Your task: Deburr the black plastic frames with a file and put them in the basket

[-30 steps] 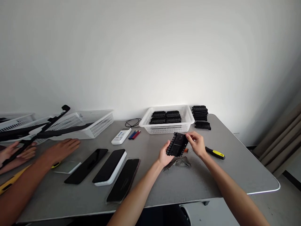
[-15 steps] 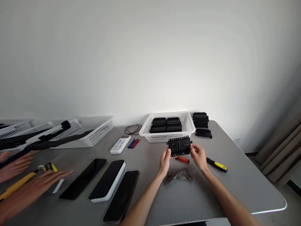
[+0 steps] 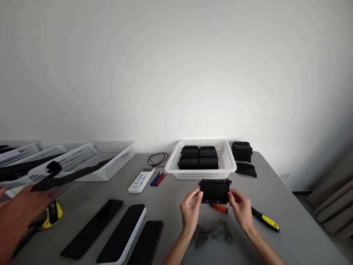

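Observation:
A black toothed plastic block (image 3: 214, 191) is held level above the grey table (image 3: 286, 209), its long side facing me. My left hand (image 3: 190, 210) pinches its left end and my right hand (image 3: 241, 209) pinches its right end. Just beyond it stands a white basket (image 3: 227, 162) with several like black blocks in rows. An orange pen-like item (image 3: 220, 208) lies under the block. A crumpled grey cloth (image 3: 212, 232) lies below my hands.
Stacked black blocks (image 3: 242, 151) sit right of the basket. A yellow-handled tool (image 3: 266, 220) lies at right. Three dark phones (image 3: 121, 232), a white remote (image 3: 140, 180), lighters (image 3: 157, 178) and a cable (image 3: 157, 159) lie left. Another person's hand (image 3: 19, 213) works by white trays (image 3: 104, 162).
The block turned from tilted to level between my hands and moved toward the basket. The camera tilted up. The other person's hands shifted left with a long black part.

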Motion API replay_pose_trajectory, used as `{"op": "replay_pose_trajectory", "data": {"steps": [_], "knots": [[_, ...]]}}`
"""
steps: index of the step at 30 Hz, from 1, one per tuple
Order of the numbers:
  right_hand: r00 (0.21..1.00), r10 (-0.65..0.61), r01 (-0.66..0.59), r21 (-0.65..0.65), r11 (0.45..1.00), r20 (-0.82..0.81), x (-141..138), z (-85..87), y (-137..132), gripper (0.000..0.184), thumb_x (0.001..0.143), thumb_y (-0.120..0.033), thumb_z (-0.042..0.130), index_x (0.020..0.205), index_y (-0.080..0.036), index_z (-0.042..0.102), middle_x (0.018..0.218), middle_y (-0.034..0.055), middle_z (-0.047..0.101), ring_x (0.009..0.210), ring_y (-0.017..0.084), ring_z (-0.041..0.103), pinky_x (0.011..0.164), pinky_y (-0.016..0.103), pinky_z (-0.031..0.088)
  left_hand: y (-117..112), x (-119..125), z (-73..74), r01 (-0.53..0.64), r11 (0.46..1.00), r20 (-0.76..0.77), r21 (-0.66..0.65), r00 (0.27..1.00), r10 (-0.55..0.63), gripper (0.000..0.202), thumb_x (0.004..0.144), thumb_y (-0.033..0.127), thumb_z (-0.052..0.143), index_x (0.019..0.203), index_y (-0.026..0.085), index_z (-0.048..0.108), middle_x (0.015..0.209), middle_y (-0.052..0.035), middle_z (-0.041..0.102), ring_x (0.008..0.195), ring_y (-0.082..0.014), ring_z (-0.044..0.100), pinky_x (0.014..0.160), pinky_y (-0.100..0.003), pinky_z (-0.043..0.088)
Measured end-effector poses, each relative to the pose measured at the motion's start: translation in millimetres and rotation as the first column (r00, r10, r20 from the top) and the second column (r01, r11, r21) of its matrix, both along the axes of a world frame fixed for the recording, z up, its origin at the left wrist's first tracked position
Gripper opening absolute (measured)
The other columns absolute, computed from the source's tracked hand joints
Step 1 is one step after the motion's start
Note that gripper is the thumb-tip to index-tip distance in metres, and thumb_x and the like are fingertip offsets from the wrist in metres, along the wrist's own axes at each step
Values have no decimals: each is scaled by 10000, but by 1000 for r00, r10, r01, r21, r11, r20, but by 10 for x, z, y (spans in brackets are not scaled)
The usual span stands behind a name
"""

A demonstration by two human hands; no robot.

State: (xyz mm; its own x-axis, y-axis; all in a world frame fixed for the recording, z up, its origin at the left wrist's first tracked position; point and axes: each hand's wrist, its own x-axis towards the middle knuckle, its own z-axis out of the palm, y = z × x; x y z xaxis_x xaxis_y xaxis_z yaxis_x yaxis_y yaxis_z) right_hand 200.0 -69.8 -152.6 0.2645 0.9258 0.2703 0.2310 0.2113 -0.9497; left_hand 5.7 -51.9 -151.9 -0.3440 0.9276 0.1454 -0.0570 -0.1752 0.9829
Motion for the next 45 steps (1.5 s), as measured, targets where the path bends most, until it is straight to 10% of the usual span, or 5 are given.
{"op": "replay_pose_trajectory", "data": {"steps": [5, 10, 20, 35, 45], "knots": [[995, 96, -96, 55, 994, 8, -175, 581, 585, 410, 871, -529, 557, 909, -148, 702, 588, 26, 619, 509, 167, 540, 473, 264, 417, 460, -328, 749, -3, 998, -187, 65, 982, 15, 236, 676, 367, 795, 886, 262, 777, 938, -69, 746, 938, -290, 648, 857, -353, 505], [989, 68, -63, -47, 997, 135, -672, 1129, 1796, 297, 903, -371, 514, 922, -141, 700, 623, 23, 639, 529, 142, 582, 530, 235, 442, 1611, -699, 1340, -51, 987, -408, 151, 906, 109, 182, 732, 321, 705, 876, 225, 764, 1010, -91, 736, 980, -291, 637, 961, -368, 431], [949, 248, -108, -536, 837, 196, -1225, 726, 3192, 292, 932, -340, 608, 1125, -122, 610, 1058, 78, 646, 862, 165, 648, 742, 338, 562, 2917, -1003, 747, -97, 994, -552, -40, 832, 59, 264, 704, 300, 663, 490, 233, 524, 744, -114, 683, 1263, -373, 448, 1061, -519, 239], [890, 330, -54, -646, 762, 314, -1290, 685, 3272, 311, 926, -338, 619, 1132, -105, 604, 1058, 89, 641, 859, 163, 647, 736, 326, 563, 2872, -1048, 686, -30, 983, -848, -183, 511, -142, 128, 711, 88, 549, 689, 152, 658, 802, -187, 658, 1230, -399, 425, 1049, -535, 247], [859, 223, -124, -237, 964, 461, -452, 1092, 1474, 285, 893, -299, 555, 675, -166, 682, 647, 29, 673, 643, 147, 629, 629, 221, 453, 1434, -1317, 1183, 11, 1000, -923, 9, 385, 4, 431, 870, 251, 417, 1230, 127, 618, 1204, -142, 673, 1121, -280, 605, 1013, -382, 425]]}}
